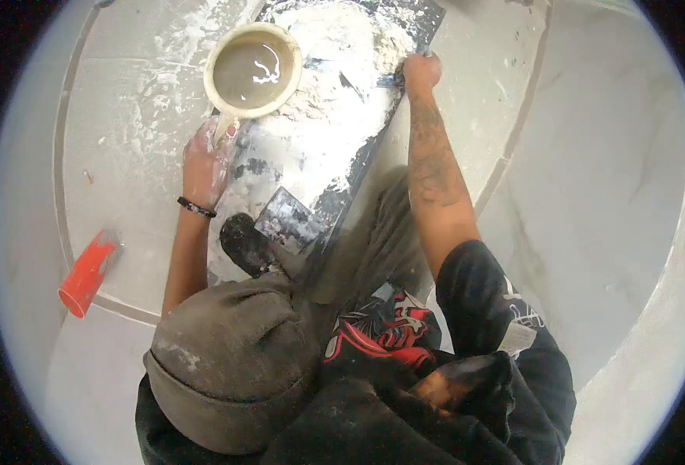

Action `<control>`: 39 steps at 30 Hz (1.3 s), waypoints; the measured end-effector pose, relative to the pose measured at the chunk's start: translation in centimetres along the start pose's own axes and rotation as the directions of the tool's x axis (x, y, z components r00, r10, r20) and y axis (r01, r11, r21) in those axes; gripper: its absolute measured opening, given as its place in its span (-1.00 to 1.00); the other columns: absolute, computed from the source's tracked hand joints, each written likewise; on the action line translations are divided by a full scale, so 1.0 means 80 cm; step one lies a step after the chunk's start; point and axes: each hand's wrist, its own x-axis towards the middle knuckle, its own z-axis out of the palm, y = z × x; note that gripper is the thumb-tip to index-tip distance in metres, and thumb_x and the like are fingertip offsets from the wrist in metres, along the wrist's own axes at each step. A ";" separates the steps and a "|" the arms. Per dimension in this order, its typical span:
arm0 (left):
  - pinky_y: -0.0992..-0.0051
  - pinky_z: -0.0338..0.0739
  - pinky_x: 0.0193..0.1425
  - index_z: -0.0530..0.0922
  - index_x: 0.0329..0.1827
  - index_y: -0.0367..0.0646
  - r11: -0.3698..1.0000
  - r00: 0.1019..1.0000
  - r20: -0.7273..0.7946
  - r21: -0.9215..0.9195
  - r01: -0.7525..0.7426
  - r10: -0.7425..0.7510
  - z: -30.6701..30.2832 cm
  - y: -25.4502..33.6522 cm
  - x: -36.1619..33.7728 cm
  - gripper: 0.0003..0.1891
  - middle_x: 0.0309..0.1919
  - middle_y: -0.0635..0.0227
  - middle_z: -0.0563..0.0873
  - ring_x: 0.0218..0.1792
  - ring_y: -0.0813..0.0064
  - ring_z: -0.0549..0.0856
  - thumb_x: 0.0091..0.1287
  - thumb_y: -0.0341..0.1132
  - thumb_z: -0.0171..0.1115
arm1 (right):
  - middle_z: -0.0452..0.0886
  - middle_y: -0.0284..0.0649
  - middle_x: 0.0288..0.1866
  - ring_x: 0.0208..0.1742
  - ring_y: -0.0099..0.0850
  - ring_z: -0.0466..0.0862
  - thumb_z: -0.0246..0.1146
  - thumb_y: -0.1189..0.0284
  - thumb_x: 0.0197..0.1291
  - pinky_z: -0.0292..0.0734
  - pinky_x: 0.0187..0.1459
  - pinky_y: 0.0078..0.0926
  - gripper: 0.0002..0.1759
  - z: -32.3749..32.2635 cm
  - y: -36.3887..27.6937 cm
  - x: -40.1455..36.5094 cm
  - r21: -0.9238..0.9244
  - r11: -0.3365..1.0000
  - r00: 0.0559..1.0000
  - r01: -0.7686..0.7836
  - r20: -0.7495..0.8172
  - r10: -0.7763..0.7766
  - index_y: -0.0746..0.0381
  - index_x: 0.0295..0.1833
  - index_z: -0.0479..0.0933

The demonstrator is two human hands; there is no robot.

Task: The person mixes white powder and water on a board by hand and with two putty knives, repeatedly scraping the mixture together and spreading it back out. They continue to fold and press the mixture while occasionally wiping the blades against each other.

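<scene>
The left hand [207, 159] grips the handle of the mug [291, 71], its fingers closed; the mug, filled with cloudy liquid, lies just beyond them, its handle running straight back to them. The right hand [424, 74] is clenched at a tool [393, 80] at the board's edge, the tool pointing inward from those fingers to the powder [338, 39]. The powder lies between both hands, nearer the right; the board [365, 159] slants beneath.
</scene>
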 end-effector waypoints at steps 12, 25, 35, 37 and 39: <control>0.20 0.37 0.09 0.43 0.12 -0.36 0.999 0.997 0.075 0.040 -0.019 0.016 -0.028 0.016 0.008 -0.60 -0.04 -0.07 0.59 -0.02 -0.02 0.55 0.29 -0.28 0.13 | 0.57 0.02 -0.14 -0.10 -0.04 0.57 0.15 0.56 -0.20 0.48 -0.10 -0.27 -0.72 0.092 -0.122 0.035 -0.069 0.737 0.728 0.673 0.242 -0.642 0.27 -0.24 0.56; 0.21 0.45 -0.03 0.44 0.08 -0.37 0.998 0.999 0.038 -0.054 -0.032 0.034 -0.037 0.009 -0.010 -0.65 -0.04 -0.05 0.59 -0.07 0.01 0.59 0.27 -0.37 0.08 | 0.54 0.02 -0.28 -0.25 -0.02 0.57 0.18 0.52 -0.22 0.49 -0.20 -0.22 -0.76 0.050 -0.181 -0.085 0.409 0.352 0.075 0.842 0.558 -0.826 0.29 -0.31 0.54; 0.18 0.45 -0.03 0.53 -0.05 -0.31 0.965 0.985 0.012 0.199 -0.172 0.173 -0.005 0.001 0.016 -0.54 -0.18 -0.08 0.63 -0.11 -0.03 0.58 0.30 -0.02 0.07 | 0.55 -0.28 -0.11 -0.32 -0.24 0.66 0.24 0.53 -0.09 0.57 -0.27 -0.32 -0.77 -0.054 -0.092 -0.159 -0.097 0.485 0.489 0.869 0.322 -0.811 0.10 -0.24 0.64; 0.18 0.43 -0.01 0.53 -0.06 -0.29 0.930 0.978 0.014 0.307 -0.201 0.207 -0.002 0.015 0.023 -0.55 -0.17 -0.08 0.63 -0.11 -0.04 0.58 0.30 -0.01 0.07 | 0.57 -0.22 -0.11 -0.26 -0.20 0.66 0.27 0.45 -0.08 0.56 -0.18 -0.29 -0.75 -0.052 -0.080 -0.134 -0.111 0.570 0.570 0.814 0.348 -0.744 0.11 -0.19 0.64; 0.18 0.42 0.02 0.52 -0.03 -0.29 0.974 0.998 0.054 0.226 0.024 -0.037 -0.006 0.052 0.021 -0.53 -0.15 -0.09 0.62 -0.09 -0.05 0.57 0.29 -0.01 0.07 | 0.59 -0.12 -0.07 -0.16 -0.11 0.64 0.30 0.34 -0.08 0.53 -0.08 -0.25 -0.67 -0.041 -0.051 -0.101 -0.081 0.687 0.680 0.722 0.262 -0.684 0.19 -0.13 0.62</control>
